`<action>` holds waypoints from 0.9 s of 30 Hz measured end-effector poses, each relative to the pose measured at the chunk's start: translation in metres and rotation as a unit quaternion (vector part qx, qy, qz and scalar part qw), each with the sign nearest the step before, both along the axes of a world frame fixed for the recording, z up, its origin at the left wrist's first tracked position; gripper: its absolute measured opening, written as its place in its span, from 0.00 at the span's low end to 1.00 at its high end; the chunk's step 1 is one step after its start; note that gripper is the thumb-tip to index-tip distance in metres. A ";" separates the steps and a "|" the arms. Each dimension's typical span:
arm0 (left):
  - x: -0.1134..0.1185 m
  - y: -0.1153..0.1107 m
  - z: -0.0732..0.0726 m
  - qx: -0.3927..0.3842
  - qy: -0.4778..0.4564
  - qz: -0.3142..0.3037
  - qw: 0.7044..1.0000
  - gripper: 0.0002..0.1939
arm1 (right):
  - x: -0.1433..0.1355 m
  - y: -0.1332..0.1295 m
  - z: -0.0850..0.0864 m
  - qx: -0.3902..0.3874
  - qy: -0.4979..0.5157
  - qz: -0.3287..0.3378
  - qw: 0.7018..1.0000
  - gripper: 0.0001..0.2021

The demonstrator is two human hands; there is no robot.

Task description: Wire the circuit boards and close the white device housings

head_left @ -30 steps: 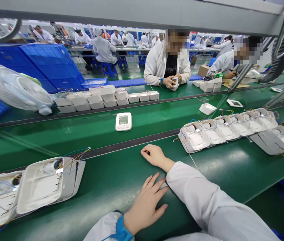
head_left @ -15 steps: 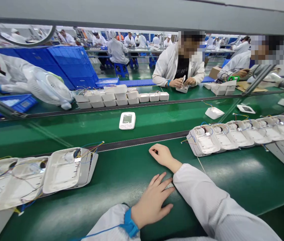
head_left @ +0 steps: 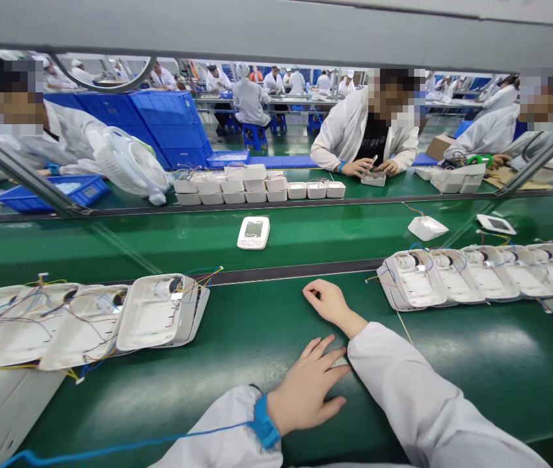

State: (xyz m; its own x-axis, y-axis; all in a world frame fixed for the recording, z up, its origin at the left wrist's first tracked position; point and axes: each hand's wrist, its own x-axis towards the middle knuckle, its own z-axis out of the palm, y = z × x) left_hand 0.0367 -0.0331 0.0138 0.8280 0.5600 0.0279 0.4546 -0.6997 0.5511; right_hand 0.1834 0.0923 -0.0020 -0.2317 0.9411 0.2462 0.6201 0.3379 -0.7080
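Observation:
My left hand [head_left: 306,390] lies palm down on the green bench [head_left: 237,331], fingers spread, holding nothing. A blue wrist strap [head_left: 263,421] with a trailing blue cord circles its wrist. My right hand [head_left: 329,304] rests farther forward on the bench, fingers loosely curled, with no object visible in them. The right forearm crosses just in front of the left fingertips. Beyond both hands, a white device with a grey display [head_left: 254,233] lies on the green conveyor strip. To the right, open white plastic casings with wires and small motors [head_left: 410,279] stand in an overlapping row.
More wired casings [head_left: 159,312] overlap at the left. A white cover [head_left: 427,228] and a display panel [head_left: 496,224] lie on the strip at right. Across it are stacked white casings [head_left: 252,185], a fan [head_left: 133,166], blue crates [head_left: 172,127] and co-workers, one handling a casing [head_left: 373,179].
My view has turned slightly left, so most things appear farther right. The white device has slid a little left relative to the bench. Both hands keep their poses.

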 end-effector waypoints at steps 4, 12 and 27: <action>0.001 0.000 -0.001 0.009 -0.002 0.002 1.000 0.26 | 0.000 0.000 -0.001 0.001 -0.002 0.000 1.000 0.08; 0.000 0.000 -0.004 0.011 -0.004 0.003 1.000 0.26 | 0.001 0.001 -0.003 0.004 0.001 0.004 1.000 0.08; 0.000 0.001 -0.003 0.004 -0.001 0.000 1.000 0.26 | 0.000 0.001 -0.003 0.006 0.006 0.004 1.000 0.08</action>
